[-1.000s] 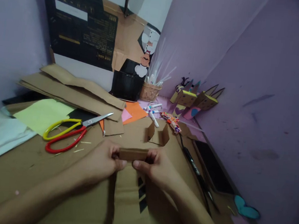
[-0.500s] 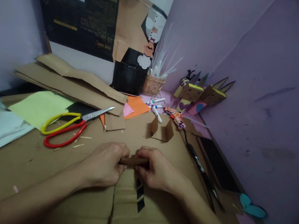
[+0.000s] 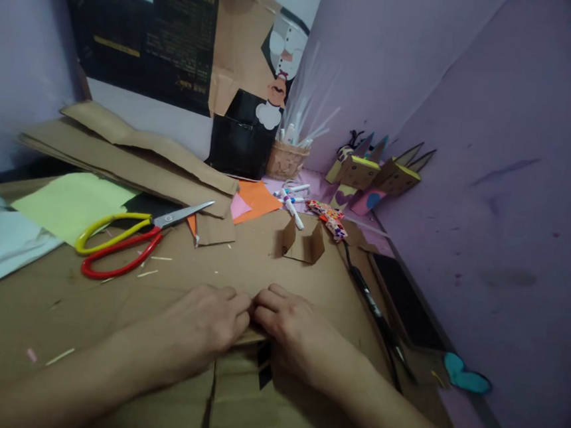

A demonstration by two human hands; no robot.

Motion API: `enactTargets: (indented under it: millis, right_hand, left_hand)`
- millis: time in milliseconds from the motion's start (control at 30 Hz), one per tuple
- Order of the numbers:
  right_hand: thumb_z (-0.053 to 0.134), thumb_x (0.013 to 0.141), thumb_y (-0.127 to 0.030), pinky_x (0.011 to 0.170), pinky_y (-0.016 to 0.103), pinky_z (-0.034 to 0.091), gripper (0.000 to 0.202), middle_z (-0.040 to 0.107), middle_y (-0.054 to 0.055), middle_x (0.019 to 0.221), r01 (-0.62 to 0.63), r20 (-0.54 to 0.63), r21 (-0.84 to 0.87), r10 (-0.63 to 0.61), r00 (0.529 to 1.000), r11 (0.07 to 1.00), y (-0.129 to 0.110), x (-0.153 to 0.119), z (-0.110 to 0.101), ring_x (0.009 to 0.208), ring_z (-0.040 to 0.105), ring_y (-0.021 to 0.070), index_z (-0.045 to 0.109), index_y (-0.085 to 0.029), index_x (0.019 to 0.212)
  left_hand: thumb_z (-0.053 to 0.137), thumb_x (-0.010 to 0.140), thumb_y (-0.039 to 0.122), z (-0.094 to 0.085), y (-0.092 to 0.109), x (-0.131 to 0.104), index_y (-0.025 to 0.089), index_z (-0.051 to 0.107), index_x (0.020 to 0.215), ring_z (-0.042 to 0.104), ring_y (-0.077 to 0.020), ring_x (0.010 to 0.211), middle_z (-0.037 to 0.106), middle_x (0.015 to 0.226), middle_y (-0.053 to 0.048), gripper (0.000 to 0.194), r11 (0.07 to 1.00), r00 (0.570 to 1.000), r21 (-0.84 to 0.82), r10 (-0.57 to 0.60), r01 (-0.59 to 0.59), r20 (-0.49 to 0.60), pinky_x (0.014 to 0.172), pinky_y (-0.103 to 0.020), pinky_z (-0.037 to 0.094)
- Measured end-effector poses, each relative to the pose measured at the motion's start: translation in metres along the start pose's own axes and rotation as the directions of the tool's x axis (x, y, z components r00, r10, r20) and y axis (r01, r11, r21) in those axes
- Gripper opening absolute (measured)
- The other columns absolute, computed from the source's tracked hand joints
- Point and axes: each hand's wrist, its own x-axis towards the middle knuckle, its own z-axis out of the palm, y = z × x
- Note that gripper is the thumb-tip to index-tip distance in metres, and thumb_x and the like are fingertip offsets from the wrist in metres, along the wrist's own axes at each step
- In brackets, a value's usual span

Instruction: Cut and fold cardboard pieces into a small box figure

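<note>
My left hand (image 3: 211, 321) and my right hand (image 3: 295, 331) meet low in the middle, fingers curled and fingertips almost together. Both grip a small cardboard piece (image 3: 253, 336); only its near edge shows beneath them, the rest being covered by my fingers. Under it lies a cardboard strip (image 3: 244, 397) with black printed marks, running toward me. Beyond my hands stands a folded cardboard piece (image 3: 302, 247) with two raised flaps. Left of it, scissors (image 3: 157, 228) with one yellow and one red handle lie with blades apart.
Cardboard sheets (image 3: 130, 157) are stacked at the back left, near green paper (image 3: 71, 205) and orange paper (image 3: 256, 201). Markers (image 3: 292, 204) lie by a pen basket (image 3: 287, 161). A black pen-like tool (image 3: 368, 298) and cardboard animal figures (image 3: 361, 174) are on the right.
Both hands have drawn closer together over the cardboard piece, which was seen between them edge-on and is now mostly covered. The whole view has shifted slightly.
</note>
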Motion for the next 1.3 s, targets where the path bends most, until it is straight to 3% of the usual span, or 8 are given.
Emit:
enactTargets:
  millis: [167, 400, 533, 700, 900, 1133, 1233, 1300]
  right_hand:
    - [0.047, 0.084, -0.012, 0.069, 0.028, 0.039, 0.011, 0.056, 0.006, 0.085, 0.036, 0.038, -0.116, -0.032, 0.999, 0.993, -0.007, -0.006, -0.005, 0.079, 0.045, 0.0175, 0.058, -0.013, 0.086]
    - [0.051, 0.081, -0.015, 0.066, 0.032, 0.036, 0.026, 0.057, 0.008, 0.089, -0.006, 0.037, -0.176, 0.013, 0.999, 0.984, -0.012, -0.017, 0.001, 0.077, 0.045, 0.0197, 0.054, -0.013, 0.107]
    - [0.049, 0.076, -0.012, 0.070, 0.031, 0.036, 0.033, 0.056, 0.007, 0.097, -0.108, 0.001, 0.003, 0.108, 0.994, 0.994, -0.013, -0.023, 0.000, 0.081, 0.048, 0.0188, 0.054, -0.017, 0.108]
    - [0.046, 0.083, -0.023, 0.070, 0.029, 0.036, 0.016, 0.054, 0.003, 0.093, -0.193, -0.086, 0.250, 0.221, 0.972, 0.949, -0.014, -0.022, 0.002, 0.079, 0.050, 0.0154, 0.059, -0.018, 0.091]
    - [0.056, 0.077, -0.025, 0.075, 0.034, 0.037, 0.029, 0.051, 0.007, 0.105, -0.327, -0.158, 0.244, 0.370, 0.916, 0.913, -0.019, -0.019, 0.016, 0.088, 0.048, 0.0205, 0.052, -0.019, 0.105]
    - [0.061, 0.071, -0.017, 0.081, 0.035, 0.036, 0.029, 0.051, 0.007, 0.101, -0.280, -0.229, 0.354, 0.373, 0.899, 0.892, -0.018, -0.022, 0.023, 0.094, 0.044, 0.0213, 0.050, -0.019, 0.098]
    - [0.058, 0.069, -0.012, 0.071, 0.030, 0.037, 0.026, 0.052, 0.001, 0.087, -0.234, -0.235, 0.532, 0.407, 0.883, 0.814, -0.018, -0.021, 0.024, 0.081, 0.045, 0.0171, 0.047, -0.021, 0.090]
    - [0.054, 0.069, -0.011, 0.062, 0.025, 0.037, 0.022, 0.048, -0.003, 0.076, -0.162, -0.244, 0.720, 0.465, 0.851, 0.674, -0.016, -0.014, 0.019, 0.070, 0.045, 0.0136, 0.043, -0.021, 0.085]
  left_hand:
    - [0.041, 0.079, 0.009, 0.009, 0.006, 0.002, 0.017, 0.056, 0.080, 0.050, -0.0186, 0.063, 0.057, 0.075, -0.005, 0.018, 0.997, 0.999, 0.075, -0.010, 0.006, 0.049, 0.049, -0.029, 0.031]
    - [0.035, 0.075, 0.001, -0.008, 0.019, -0.007, 0.014, 0.060, 0.086, 0.053, -0.0203, 0.068, 0.059, 0.080, -0.008, 0.031, 0.985, 0.962, 0.058, -0.173, 0.164, 0.212, 0.053, -0.031, 0.036]
    - [0.039, 0.066, 0.001, -0.014, 0.023, -0.017, 0.013, 0.060, 0.098, 0.052, -0.0255, 0.078, 0.058, 0.094, -0.013, 0.040, 0.990, 0.969, 0.035, -0.138, 0.134, 0.205, 0.060, -0.035, 0.039]
    - [0.046, 0.070, 0.014, -0.027, 0.024, -0.019, 0.017, 0.054, 0.105, 0.051, -0.0230, 0.080, 0.055, 0.095, -0.008, 0.036, 0.929, 0.946, -0.221, -0.254, 0.296, 0.200, 0.071, -0.037, 0.041]
    - [0.037, 0.083, 0.024, -0.022, 0.026, -0.015, 0.018, 0.054, 0.091, 0.052, -0.0213, 0.081, 0.054, 0.089, -0.006, 0.021, 0.865, 0.902, -0.264, -0.383, 0.426, 0.201, 0.068, -0.034, 0.041]
    - [0.045, 0.078, 0.025, -0.012, 0.030, -0.021, 0.022, 0.046, 0.108, 0.054, -0.0230, 0.083, 0.049, 0.109, -0.009, 0.030, 0.812, 0.864, -0.307, -0.498, 0.496, 0.078, 0.067, -0.036, 0.041]
    - [0.049, 0.075, 0.023, -0.015, 0.030, -0.019, 0.020, 0.048, 0.093, 0.054, -0.0187, 0.073, 0.055, 0.091, -0.004, 0.019, 0.701, 0.840, -0.507, -0.535, 0.501, 0.089, 0.063, -0.031, 0.040]
    - [0.050, 0.075, 0.025, -0.016, 0.028, -0.014, 0.019, 0.049, 0.087, 0.055, -0.0174, 0.071, 0.056, 0.078, -0.001, 0.014, 0.494, 0.815, -0.741, -0.566, 0.456, 0.124, 0.062, -0.029, 0.041]
